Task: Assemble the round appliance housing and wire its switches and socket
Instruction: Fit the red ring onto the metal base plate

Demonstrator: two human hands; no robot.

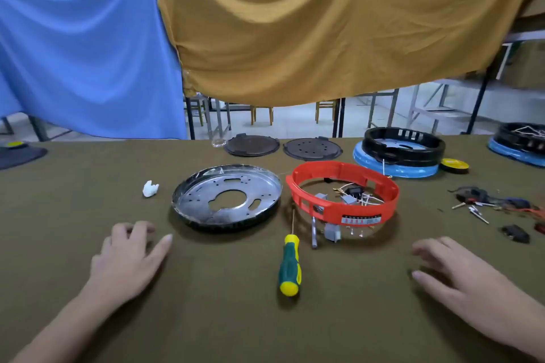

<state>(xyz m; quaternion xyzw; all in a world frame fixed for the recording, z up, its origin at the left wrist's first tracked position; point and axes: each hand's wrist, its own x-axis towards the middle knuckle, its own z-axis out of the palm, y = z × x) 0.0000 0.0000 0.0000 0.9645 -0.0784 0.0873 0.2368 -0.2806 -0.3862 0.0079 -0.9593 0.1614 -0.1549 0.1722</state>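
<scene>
A red plastic housing ring (389, 186) lies on the olive cloth table, with grey switches and white wires (352, 197) loose inside it. A grey switch part (332, 232) and a metal pin (314, 231) lie at its near side. To its left sits a shiny round metal base plate (227, 196) with cut-outs. A green and yellow screwdriver (290, 264) lies in front, tip pointing away. My left hand (129, 256) rests on the cloth near the plate, fingers loosely curled, holding nothing. My right hand (460, 277) hovers low at the right, fingers relaxed and empty.
Two dark round lids (252, 144) (312, 149) lie at the back. A black ring on a blue base (396, 169) stands back right, a yellow disc (454, 165) beside it. Loose connectors and wires (486, 200) lie right. A white scrap (150, 188) lies left.
</scene>
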